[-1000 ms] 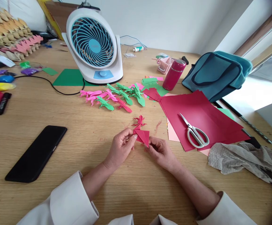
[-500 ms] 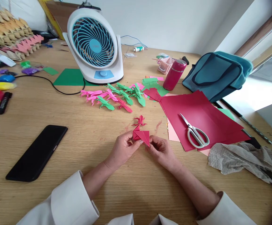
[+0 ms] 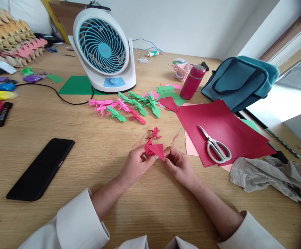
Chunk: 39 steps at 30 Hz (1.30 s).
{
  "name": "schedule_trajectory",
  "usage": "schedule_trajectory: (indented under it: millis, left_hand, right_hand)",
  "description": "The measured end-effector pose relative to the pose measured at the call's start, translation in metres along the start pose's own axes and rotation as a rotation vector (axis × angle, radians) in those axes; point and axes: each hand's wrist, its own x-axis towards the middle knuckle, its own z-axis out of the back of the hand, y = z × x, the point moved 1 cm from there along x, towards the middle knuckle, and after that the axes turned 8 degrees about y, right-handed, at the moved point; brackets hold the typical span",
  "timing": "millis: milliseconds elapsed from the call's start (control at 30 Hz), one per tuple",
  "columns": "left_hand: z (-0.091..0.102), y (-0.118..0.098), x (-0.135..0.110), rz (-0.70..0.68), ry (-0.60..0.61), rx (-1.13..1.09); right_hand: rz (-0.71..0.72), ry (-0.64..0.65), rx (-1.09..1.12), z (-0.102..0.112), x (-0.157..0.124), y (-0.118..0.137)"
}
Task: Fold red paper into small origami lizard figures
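Lately shifted slightly left: folded red paper, one piece; likely a regrip, folding unfinished. Location: between both hands, over the bench. Left hand: pinching its lower-left part. Right hand: fingers bunched at its lower-right point; pinch cannot be told.

The paper hid most fingertips of the left hand. Whether the right hand pinched the paper's lower corner or merely touched it could not be told. The bottom edge cut off both sleeves, and the right edge cropped the cloth. The fan covered part of the green sheet; the scissors, part of the red sheets. Print on the marker was too small to read.
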Motion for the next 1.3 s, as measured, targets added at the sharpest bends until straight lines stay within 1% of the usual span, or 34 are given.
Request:
schedule_trajectory:
  millis: [133, 267, 500, 1000, 1167, 1300]
  left_hand:
    - [-0.0017, 0.0025, -0.0004, 0.029, 0.014, 0.04]
    - [-0.0014, 0.0018, -0.001, 0.043, 0.007, 0.052]
    - [-0.0009, 0.0046, -0.0016, 0.029, -0.008, 0.068]
    - [0.0015, 0.0014, -0.0021, 0.055, 0.101, 0.007]
    - [0.0015, 0.0031, -0.0016, 0.058, 0.106, -0.041]
    - [0.0018, 0.0051, -0.0012, 0.061, 0.1, -0.063]
  right_hand:
    - [0.001, 0.022, -0.015, -0.0009, -0.0005, 0.0026]
    - [-0.023, 0.018, -0.006, -0.0017, -0.0013, 0.003]
    - [-0.043, 0.009, -0.008, -0.0015, -0.0003, 0.0051]
    - [0.021, 0.077, -0.013, -0.0016, -0.0015, 0.0072]
    - [0.038, 0.094, -0.02, -0.0009, -0.0021, 0.0085]
    - [0.027, 0.094, -0.01, -0.0012, -0.0033, 0.0049]
